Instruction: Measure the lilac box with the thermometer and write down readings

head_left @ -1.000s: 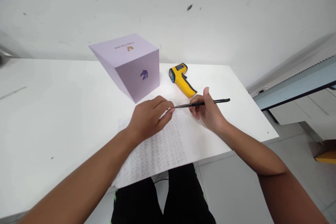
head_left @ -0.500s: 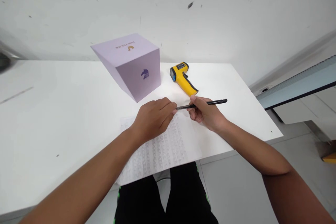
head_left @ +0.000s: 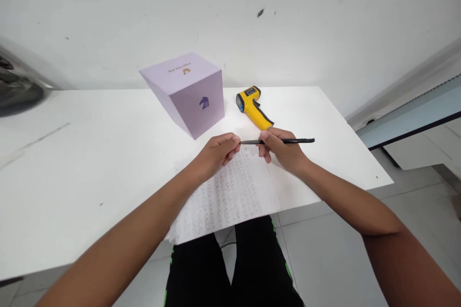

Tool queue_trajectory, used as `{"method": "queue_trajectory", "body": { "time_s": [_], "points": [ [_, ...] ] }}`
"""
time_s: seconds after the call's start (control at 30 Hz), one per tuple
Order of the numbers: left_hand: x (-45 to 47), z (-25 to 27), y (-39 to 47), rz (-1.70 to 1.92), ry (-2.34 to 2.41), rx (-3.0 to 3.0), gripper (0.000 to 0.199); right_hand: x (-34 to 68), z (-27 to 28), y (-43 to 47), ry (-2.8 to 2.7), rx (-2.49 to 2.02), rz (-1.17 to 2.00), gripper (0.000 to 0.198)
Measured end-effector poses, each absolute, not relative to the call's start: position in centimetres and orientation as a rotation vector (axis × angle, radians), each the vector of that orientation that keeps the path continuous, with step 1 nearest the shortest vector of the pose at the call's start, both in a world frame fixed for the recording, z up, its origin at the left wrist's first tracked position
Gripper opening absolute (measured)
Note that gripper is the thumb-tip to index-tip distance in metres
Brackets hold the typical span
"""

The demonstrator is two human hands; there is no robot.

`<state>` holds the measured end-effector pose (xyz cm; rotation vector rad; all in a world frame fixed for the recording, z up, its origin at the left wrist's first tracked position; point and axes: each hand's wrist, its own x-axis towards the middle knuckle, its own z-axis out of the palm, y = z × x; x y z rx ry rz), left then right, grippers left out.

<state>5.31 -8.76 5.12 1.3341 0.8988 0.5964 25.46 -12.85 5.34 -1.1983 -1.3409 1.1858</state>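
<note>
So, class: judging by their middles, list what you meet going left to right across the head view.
Dark object, lilac box, left hand, yellow gun-shaped device, right hand, pale blue panel.

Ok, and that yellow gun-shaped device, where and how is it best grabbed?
Probably by its handle, from the near right side. The device lies with that handle slanting toward the right hand, while the purple box stands left of its head. That hand grips a slim black stick, so it'd likely need freeing first.
</note>
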Motion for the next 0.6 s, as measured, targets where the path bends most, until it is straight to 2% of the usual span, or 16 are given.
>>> {"method": "queue_trajectory", "body": {
  "time_s": [0.6],
  "points": [
    [5.0, 4.5, -7.6, 0.743, 0.752, 1.293, 0.027, 25.5, 5.5, -12.7, -1.265, -1.120, 1.176, 0.052]
  ]
}}
